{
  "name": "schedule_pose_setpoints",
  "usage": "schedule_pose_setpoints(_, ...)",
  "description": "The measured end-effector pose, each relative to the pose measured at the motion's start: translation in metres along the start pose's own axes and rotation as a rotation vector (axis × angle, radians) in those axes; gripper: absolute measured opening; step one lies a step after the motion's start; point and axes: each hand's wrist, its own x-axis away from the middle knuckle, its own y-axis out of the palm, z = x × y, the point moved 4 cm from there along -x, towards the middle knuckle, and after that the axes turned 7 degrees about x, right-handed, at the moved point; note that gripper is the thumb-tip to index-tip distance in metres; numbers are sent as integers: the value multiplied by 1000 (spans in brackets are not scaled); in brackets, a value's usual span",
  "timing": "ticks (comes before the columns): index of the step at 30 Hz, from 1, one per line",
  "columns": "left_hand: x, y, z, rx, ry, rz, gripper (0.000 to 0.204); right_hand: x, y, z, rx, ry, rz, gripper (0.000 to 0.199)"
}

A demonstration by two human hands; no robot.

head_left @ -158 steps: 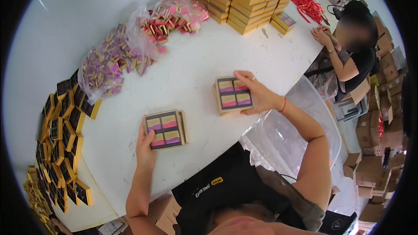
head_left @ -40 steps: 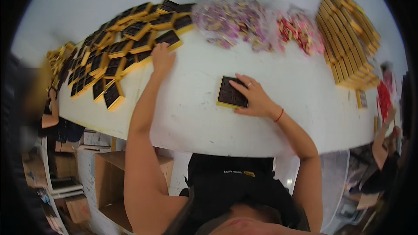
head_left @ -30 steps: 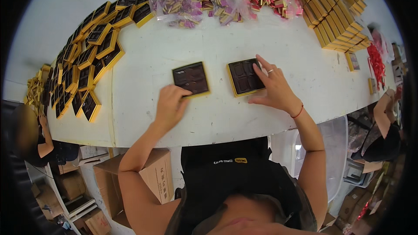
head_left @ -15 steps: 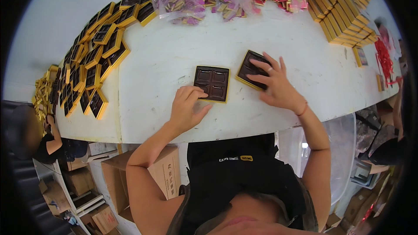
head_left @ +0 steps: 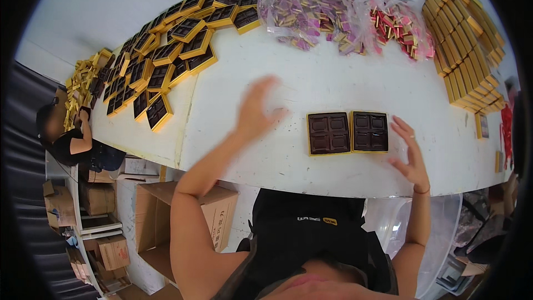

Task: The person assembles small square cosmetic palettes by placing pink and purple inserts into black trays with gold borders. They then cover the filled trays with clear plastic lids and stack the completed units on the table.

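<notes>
Across table [head_left: 277, 172] from left: piled trays [head_left: 160, 76]; left hand [head_left: 256, 112], blurred, thumb and fingers spread; one tray [head_left: 328, 133] and second tray [head_left: 370, 132] lying side by side; right hand [head_left: 412, 161], fingers spread, just beside second tray; far right, stacked boxes [head_left: 463, 50].

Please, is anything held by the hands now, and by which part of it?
Nothing: the left hand is empty, the right hand open beside a gold-rimmed box.

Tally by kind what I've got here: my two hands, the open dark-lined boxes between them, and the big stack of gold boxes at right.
Hands: 2 (left hand, right hand)
Open dark-lined boxes between them: 2 (left box, right box)
Big gold stack: 1
Total: 5
</notes>
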Motion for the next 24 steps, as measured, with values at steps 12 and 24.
schedule_pose_setpoints(12, -45, -75, -138, -409, 33, 362, 27, 4, 15, 2, 176, 27, 144, 54)
schedule_pose_setpoints(24, 90, -26, 13, 148, -172, -295, 30, -13, 35, 17, 280, 49, -7, 87)
